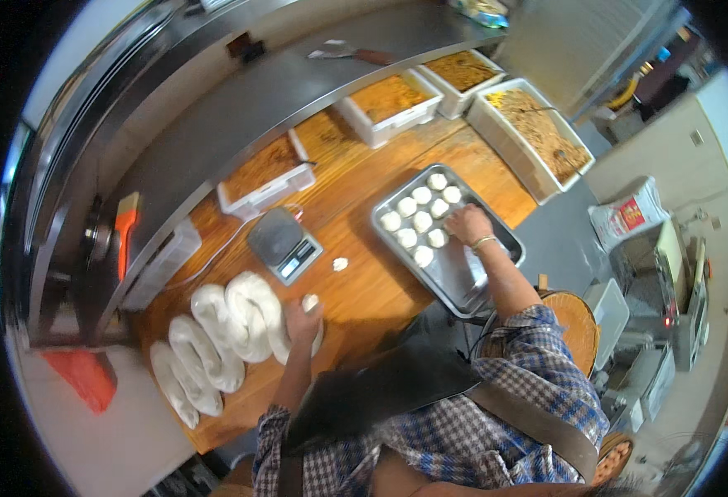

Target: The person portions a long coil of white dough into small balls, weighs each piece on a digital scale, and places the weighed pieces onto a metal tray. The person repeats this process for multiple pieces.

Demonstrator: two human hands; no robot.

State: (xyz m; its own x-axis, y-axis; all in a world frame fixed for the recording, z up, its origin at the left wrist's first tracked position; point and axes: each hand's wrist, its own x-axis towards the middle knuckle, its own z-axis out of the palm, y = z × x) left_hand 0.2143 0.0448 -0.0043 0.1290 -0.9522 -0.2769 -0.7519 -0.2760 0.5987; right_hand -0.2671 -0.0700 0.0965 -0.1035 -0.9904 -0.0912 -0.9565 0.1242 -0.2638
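Note:
My left hand (302, 318) is closed around the end of a dough rope, with a pale tip of dough (310, 302) showing at its fingers. Long white dough ropes (252, 317) lie folded side by side to its left. My right hand (468, 225), a bracelet at its wrist, reaches into a metal tray (401, 261) beside rows of round dough pieces (422, 221); whether its fingers hold a piece is hidden. A small dough scrap (340, 264) lies on the wooden table (358, 298), near a digital scale (285, 245).
White bins of crumbly filling (264, 171), (392, 102) and a larger bin (535, 136) line the table's back. Above them runs a metal shelf (215, 124) with an orange-handled brush (127, 233). A white sack (628, 214) stands on the floor at right.

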